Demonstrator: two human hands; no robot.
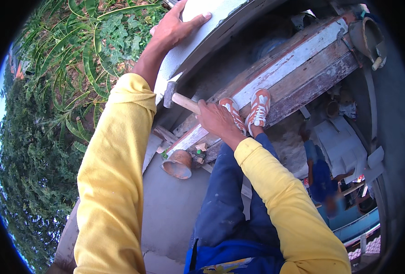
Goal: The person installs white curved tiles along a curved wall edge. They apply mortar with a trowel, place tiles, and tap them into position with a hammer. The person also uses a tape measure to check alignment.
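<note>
My left hand (172, 29) rests on the top of a white wall ledge (198, 39), thumb spread away from the fingers; some fingertips are hidden. In my right hand (215, 122) is a hammer, gripped by its pale wooden handle (185, 102). The dark metal hammer head (169, 94) points left, close to the wall's lower face. Both forearms wear yellow sleeves. Below the hammer, my orange and white shoes (259, 109) stand on a platform of paint-marked planks (293, 55).
A worn bucket (177, 164) lies tilted by the planks' near left end, and another container (364, 39) sits at the far right end. Lower down at right is another person (323, 178), near grey sheets (341, 144). Green plants (88, 55) grow beyond the wall.
</note>
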